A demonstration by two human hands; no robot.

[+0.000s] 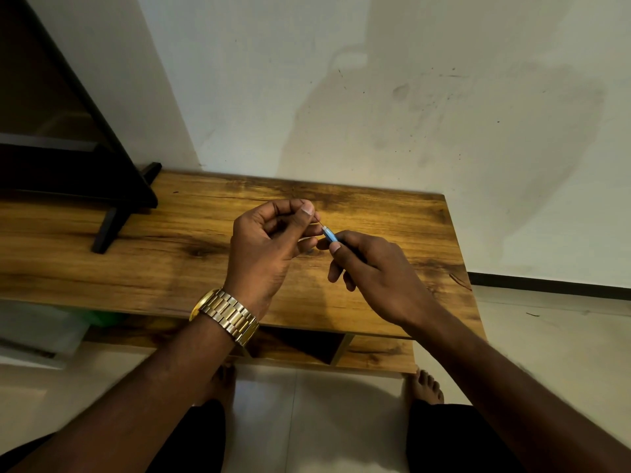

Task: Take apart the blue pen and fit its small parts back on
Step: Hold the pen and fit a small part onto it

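Nearest me, above the counter [375, 213], my right hand [372, 271] fingers pinch the blue pen [330, 234] while my left hand [269, 240] fingers pinch its thin refill [318, 220], which I judge could bend if pulled off-axis.

Most of the slim blue plastic pen barrel [330, 234] is buried inside the curled right hand [375, 271]; only its short front end shows. The thin dark part [318, 220] pinched in the left hand [264, 247] is too fine to identify, and its far end vanishes behind the thumb. The dark flat object on black legs [68, 141] on the brown wooden bench [170, 240] is cut off at the left edge
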